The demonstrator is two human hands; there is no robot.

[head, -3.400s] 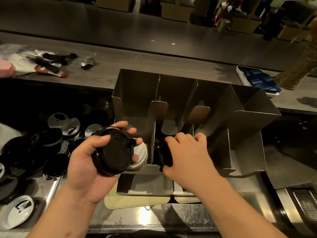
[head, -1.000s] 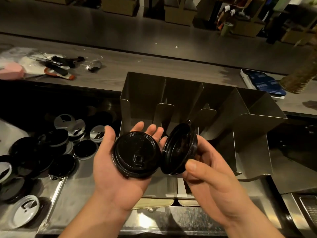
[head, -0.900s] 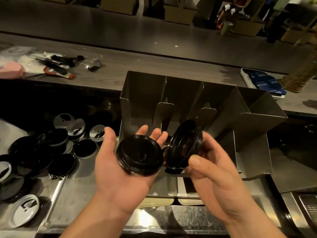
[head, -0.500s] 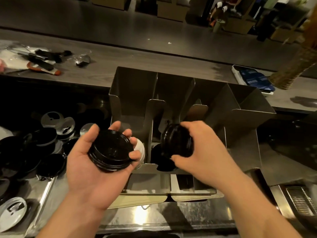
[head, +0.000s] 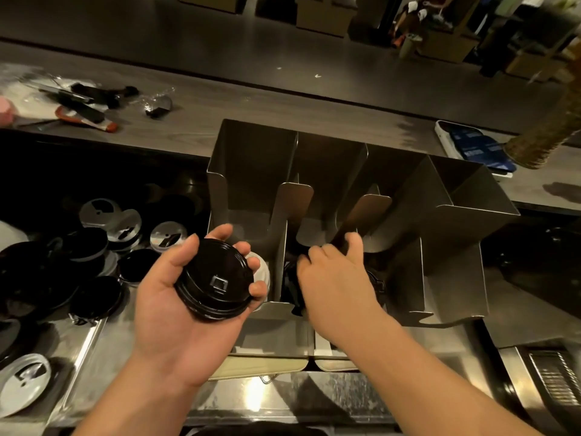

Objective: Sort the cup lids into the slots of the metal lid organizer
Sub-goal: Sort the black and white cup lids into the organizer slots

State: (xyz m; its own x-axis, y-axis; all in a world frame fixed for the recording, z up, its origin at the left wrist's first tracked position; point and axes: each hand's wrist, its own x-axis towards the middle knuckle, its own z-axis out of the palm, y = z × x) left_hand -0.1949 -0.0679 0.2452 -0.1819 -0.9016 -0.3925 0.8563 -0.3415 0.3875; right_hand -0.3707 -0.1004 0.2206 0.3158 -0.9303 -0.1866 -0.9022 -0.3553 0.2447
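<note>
Mid-sort: our left hand [head: 169,309] grips 1 black lid [head: 217,280] by its rim, just before the organizer [head: 449,272] mid-counter. Our right hand [head: 336,284], blurred, sits at the 2nd slot from the left, over a dark lid [head: 290,289]; whether it pinches that, we cannot tell. Next, we judge, the black lid must go in on edge.

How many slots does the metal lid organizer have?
4, side by side: leftmost slot holding a white lid, second slot at the right hand, third slot, rightmost slot. Floors partly hidden.
</note>
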